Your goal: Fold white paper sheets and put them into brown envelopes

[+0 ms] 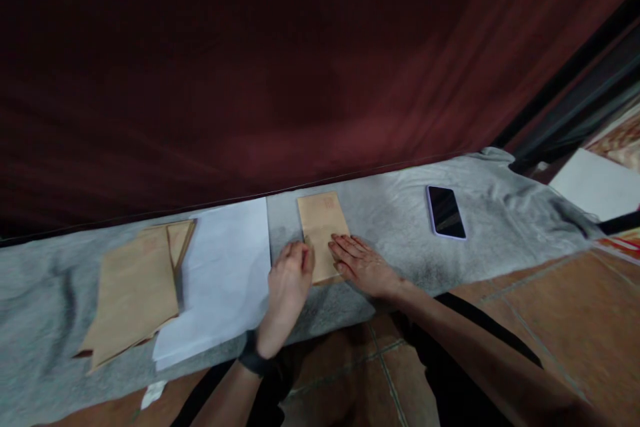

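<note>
A small brown envelope (323, 223) lies on the grey cloth (395, 213) in front of me. My left hand (287, 280) rests at the envelope's lower left edge with its fingers curled down against it. My right hand (363, 263) lies flat on the envelope's lower right corner, fingers stretched out and together. A dark band circles my left wrist.
White paper sheets (225, 273) lie left of the envelope, and a stack of brown envelopes (135, 287) lies further left. A phone (445, 211) lies face up on the cloth at the right. A dark red curtain (250, 67) hangs behind. Tiled floor (560, 307) is below.
</note>
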Motion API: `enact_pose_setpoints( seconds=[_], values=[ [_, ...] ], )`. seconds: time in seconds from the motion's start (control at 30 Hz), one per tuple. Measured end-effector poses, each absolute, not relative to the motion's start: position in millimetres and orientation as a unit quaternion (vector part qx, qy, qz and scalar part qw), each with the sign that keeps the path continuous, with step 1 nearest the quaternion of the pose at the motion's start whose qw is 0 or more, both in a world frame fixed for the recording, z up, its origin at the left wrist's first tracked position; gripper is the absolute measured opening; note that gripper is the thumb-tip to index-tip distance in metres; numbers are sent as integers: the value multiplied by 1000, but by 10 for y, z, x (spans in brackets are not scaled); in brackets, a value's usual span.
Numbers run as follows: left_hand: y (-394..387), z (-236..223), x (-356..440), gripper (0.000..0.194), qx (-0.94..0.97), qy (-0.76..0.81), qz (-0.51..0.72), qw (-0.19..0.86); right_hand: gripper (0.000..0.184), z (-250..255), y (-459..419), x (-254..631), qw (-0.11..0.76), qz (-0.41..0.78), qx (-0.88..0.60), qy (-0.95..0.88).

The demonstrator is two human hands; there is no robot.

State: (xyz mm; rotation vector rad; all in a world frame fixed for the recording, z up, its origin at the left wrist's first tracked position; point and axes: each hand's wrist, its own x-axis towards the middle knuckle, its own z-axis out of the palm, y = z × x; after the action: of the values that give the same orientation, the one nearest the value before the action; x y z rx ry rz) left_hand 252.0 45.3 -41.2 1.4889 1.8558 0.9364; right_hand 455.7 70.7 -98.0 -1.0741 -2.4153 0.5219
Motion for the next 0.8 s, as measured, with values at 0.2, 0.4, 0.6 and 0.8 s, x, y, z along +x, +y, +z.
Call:
enact_pose_setpoints(
  seconds=[0.2,0.4,0.6,0.8],
  values=[
    [818,-637,2892,39,738,517,343,266,45,-994,694,4539,197,163,-390,-885],
    [1266,-875,2841,52,773,533,269,215,46,-978,686,4541,191,175,-384,-886],
    [1438,-932,2788,54,761,570,258,172,50,-937,707,4571,192,216,-368,-884],
    [1281,-916,2763,52,783,526,251,217,44,-835,834,4684,204,281,-322,-881]
  ],
)
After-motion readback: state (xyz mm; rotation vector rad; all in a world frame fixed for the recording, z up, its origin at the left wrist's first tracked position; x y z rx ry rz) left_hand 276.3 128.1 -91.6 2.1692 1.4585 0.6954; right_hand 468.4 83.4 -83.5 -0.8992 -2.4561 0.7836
